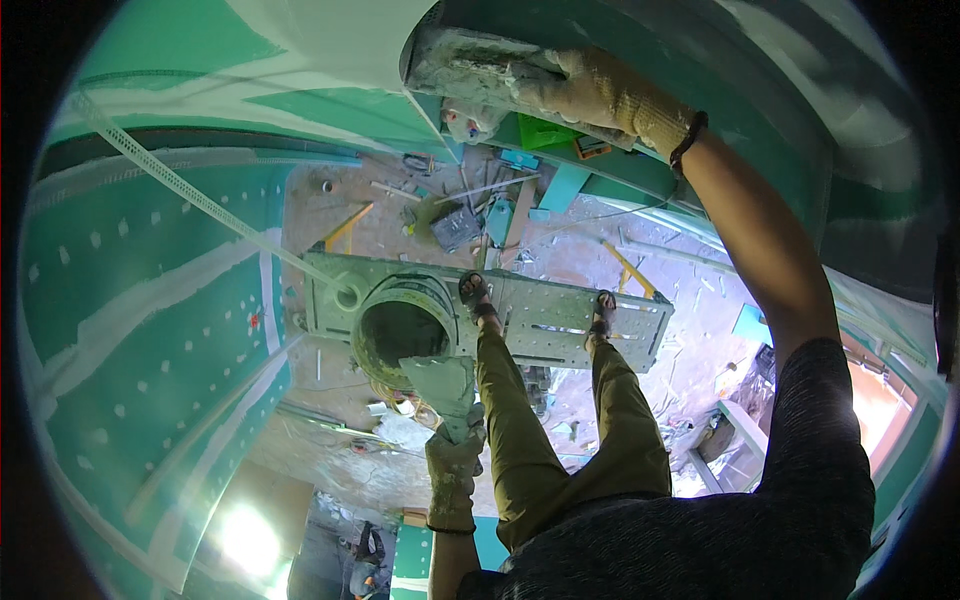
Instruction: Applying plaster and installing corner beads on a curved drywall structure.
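Observation:
My left hand (453,478), in a plaster-stained work glove, is closed around the handle of a putty knife (440,383). Its broad blade, coated with compound, is near the rim of a round bucket (362,312). Stretched up to the far right, my right hand (610,95), gloved too, grips a long, plaster-smeared trowel (465,70). That trowel lies close to the curved green board surface (620,30); whether it touches cannot be made out. The bucket's inside looks dark, and it stands on a perforated metal work platform (545,315) beside my feet.
I stand on the raised platform, which has yellow legs (350,228). A perforated corner bead strip (190,190) slants across the left. Green boards (150,290) with filled joints form the left wall. Tools and offcuts litter the floor (580,250) below. Another person (366,565) is at lower left.

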Motion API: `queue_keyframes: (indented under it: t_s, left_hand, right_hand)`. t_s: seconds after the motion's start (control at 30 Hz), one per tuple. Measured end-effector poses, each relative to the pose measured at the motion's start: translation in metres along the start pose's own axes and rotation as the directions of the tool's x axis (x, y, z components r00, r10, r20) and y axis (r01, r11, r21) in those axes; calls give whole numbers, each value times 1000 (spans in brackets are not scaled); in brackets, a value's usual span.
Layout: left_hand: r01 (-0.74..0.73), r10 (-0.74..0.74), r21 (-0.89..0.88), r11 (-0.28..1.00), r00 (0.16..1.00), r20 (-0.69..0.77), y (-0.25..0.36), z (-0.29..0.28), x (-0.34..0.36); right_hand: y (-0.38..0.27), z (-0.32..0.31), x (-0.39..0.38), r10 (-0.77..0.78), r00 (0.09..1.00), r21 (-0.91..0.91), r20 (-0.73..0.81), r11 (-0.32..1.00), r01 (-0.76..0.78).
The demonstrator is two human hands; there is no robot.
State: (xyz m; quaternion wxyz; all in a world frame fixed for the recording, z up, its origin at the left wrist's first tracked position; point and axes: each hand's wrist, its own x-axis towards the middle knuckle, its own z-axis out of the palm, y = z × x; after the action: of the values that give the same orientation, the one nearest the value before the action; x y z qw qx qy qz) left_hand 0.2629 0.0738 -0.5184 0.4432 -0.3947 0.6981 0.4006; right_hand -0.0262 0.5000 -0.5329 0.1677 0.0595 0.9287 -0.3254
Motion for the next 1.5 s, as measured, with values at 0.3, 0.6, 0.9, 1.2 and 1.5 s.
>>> queue_keyframes:
  t_s: [0.3,0.6,0.9,1.2,1.5]
  left_hand:
    - [-46,47,-23,999,999,20,-6,2,4]
    - [-48,50,-42,998,997,52,-3,0,3]
    - [-22,24,-31,999,998,59,6,2,-3]
    - [-49,55,-56,997,994,94,-6,4,5]
    - [-101,114,-101,990,985,129,-11,4,7]
  right_hand:
    - [-14,1,2,-42,987,-245,-158,970,2]
    - [-23,-52,43,134,966,-178,-223,968,-175]
    - [12,-37,21,199,908,263,-369,959,-103]
    - [18,-19,-1,74,997,288,35,954,-81]
    - [-12,-5,-28,50,961,275,271,953,-127]
